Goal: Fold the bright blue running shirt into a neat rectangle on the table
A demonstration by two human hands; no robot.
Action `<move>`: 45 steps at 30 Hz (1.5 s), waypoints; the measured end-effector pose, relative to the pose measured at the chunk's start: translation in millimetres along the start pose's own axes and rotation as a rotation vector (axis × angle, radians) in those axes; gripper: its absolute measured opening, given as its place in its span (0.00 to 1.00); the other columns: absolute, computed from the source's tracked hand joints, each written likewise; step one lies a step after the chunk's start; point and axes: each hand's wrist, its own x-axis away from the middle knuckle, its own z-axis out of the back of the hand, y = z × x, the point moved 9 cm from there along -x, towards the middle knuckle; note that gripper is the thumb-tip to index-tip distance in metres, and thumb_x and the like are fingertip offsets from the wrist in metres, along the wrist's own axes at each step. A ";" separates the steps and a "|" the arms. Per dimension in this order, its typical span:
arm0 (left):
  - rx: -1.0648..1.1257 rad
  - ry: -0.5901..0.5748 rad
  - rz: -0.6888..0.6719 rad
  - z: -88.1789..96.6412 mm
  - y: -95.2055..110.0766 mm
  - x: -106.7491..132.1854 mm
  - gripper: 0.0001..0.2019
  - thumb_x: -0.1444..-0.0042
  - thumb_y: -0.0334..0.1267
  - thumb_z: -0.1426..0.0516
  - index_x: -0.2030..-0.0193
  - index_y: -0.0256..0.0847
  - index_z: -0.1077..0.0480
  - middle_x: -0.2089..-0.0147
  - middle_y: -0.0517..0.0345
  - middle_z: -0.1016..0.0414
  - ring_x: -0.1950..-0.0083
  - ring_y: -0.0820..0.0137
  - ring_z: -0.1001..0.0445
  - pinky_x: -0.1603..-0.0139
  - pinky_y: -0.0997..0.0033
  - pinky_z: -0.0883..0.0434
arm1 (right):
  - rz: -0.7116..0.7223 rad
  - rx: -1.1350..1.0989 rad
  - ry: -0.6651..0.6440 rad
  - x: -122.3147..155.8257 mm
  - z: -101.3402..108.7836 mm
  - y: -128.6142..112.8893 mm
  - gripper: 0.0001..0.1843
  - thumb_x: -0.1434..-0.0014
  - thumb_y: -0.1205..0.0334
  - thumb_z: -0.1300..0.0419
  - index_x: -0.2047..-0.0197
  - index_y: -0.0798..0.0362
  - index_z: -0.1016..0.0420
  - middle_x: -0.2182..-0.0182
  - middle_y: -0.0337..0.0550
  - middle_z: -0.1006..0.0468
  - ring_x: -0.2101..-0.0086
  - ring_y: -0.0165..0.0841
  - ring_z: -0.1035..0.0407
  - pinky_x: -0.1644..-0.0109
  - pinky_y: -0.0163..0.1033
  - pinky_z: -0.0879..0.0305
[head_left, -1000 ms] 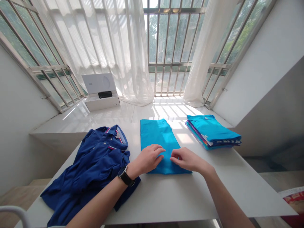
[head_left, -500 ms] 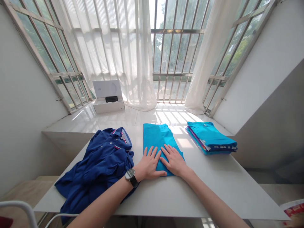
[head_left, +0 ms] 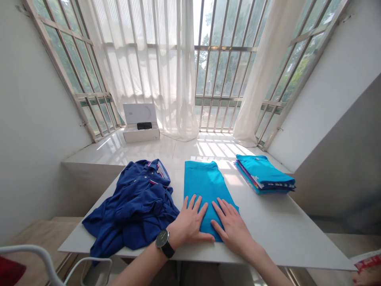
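Observation:
A folded turquoise garment [head_left: 204, 178] lies flat on the white table, its long side running away from me. My left hand [head_left: 192, 220], with a black-strapped watch [head_left: 163, 240] on its wrist, rests spread on the garment's near left part. Beside it, my right hand [head_left: 232, 224] lies flat with fingers apart on the near right part. Neither hand grips anything. To the left is a crumpled navy polo shirt [head_left: 137, 210], collar at the far end, its lower edge hanging over the table's front edge. A stack of folded clothes [head_left: 264, 174], turquoise on top, sits to the right.
The white table [head_left: 282, 230] stands against a window ledge [head_left: 104, 153]. An open white box [head_left: 141, 135] with a black object [head_left: 144, 126] in it rests on the ledge. Sheer curtains [head_left: 175, 79] hang before barred windows. A white curved tube [head_left: 35, 250] is at lower left.
Both hands have slid toward me over the turquoise garment and moved slightly apart. The garment looks flatter and longer. The camera view has shifted a little.

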 end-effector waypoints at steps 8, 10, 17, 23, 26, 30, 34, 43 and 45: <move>0.058 0.022 -0.096 4.9 36.1 59.4 0.42 0.39 0.62 0.47 0.25 0.46 0.56 0.23 0.46 0.56 0.24 0.49 0.56 0.27 0.41 0.51 | 0.135 -0.004 0.001 61.4 -7.6 -6.9 0.48 0.42 0.36 0.42 0.25 0.45 0.55 0.27 0.47 0.54 0.31 0.54 0.55 0.31 0.62 0.49; 0.021 0.005 -0.089 -1.7 38.8 71.1 0.44 0.41 0.57 0.41 0.25 0.45 0.56 0.23 0.45 0.56 0.24 0.48 0.55 0.28 0.41 0.49 | 0.200 0.008 0.051 76.3 -11.2 -10.8 0.53 0.46 0.42 0.35 0.25 0.47 0.55 0.28 0.49 0.51 0.32 0.56 0.52 0.33 0.62 0.45; -0.058 0.058 -0.123 -18.3 37.8 82.9 0.28 0.36 0.35 0.47 0.30 0.44 0.44 0.27 0.48 0.44 0.27 0.52 0.45 0.29 0.46 0.44 | 0.418 -0.055 0.307 114.5 -28.2 -1.6 0.43 0.46 0.74 0.49 0.28 0.45 0.45 0.35 0.44 0.34 0.37 0.46 0.37 0.35 0.54 0.36; 0.077 0.001 -0.088 15.6 36.2 73.9 0.15 0.36 0.30 0.50 0.45 0.45 0.30 0.43 0.51 0.23 0.41 0.58 0.27 0.40 0.58 0.32 | 0.266 -0.307 0.200 103.1 -4.2 7.2 0.27 0.40 0.67 0.49 0.39 0.45 0.27 0.45 0.48 0.22 0.46 0.46 0.27 0.42 0.51 0.30; 0.115 -0.107 -0.007 38.3 16.3 46.0 0.08 0.34 0.37 0.49 0.56 0.43 0.28 0.57 0.52 0.21 0.58 0.61 0.23 0.57 0.66 0.29 | 0.094 -0.447 0.025 67.4 26.8 11.7 0.16 0.34 0.56 0.49 0.50 0.47 0.23 0.55 0.47 0.18 0.58 0.41 0.23 0.53 0.43 0.27; 0.198 -0.182 -0.019 51.6 -21.2 -5.8 0.13 0.35 0.47 0.47 0.61 0.41 0.27 0.63 0.52 0.23 0.63 0.63 0.26 0.62 0.68 0.32 | 0.057 -0.421 -0.158 8.4 54.1 23.4 0.19 0.35 0.44 0.47 0.65 0.50 0.24 0.68 0.42 0.20 0.67 0.37 0.29 0.62 0.39 0.34; 0.358 -0.331 0.120 37.6 -60.0 -32.6 0.21 0.37 0.55 0.48 0.60 0.39 0.26 0.68 0.54 0.25 0.70 0.66 0.28 0.68 0.69 0.34 | 0.019 -0.394 -0.269 -34.5 43.3 50.8 0.23 0.42 0.40 0.42 0.69 0.53 0.24 0.69 0.41 0.23 0.67 0.36 0.32 0.65 0.37 0.39; 0.286 -0.329 0.120 31.8 -95.8 -60.0 0.28 0.54 0.60 0.35 0.55 0.40 0.27 0.57 0.53 0.26 0.60 0.62 0.29 0.65 0.69 0.35 | -0.065 -0.437 -0.427 -96.2 23.9 76.0 0.23 0.48 0.39 0.37 0.69 0.53 0.23 0.76 0.37 0.29 0.73 0.31 0.36 0.73 0.34 0.43; 0.306 -0.281 0.133 31.9 -111.6 -67.1 0.26 0.51 0.60 0.37 0.56 0.40 0.28 0.58 0.54 0.26 0.60 0.63 0.29 0.65 0.70 0.35 | -0.078 -0.423 -0.397 -112.7 26.2 79.9 0.24 0.50 0.38 0.36 0.70 0.53 0.22 0.76 0.38 0.28 0.72 0.32 0.35 0.72 0.34 0.42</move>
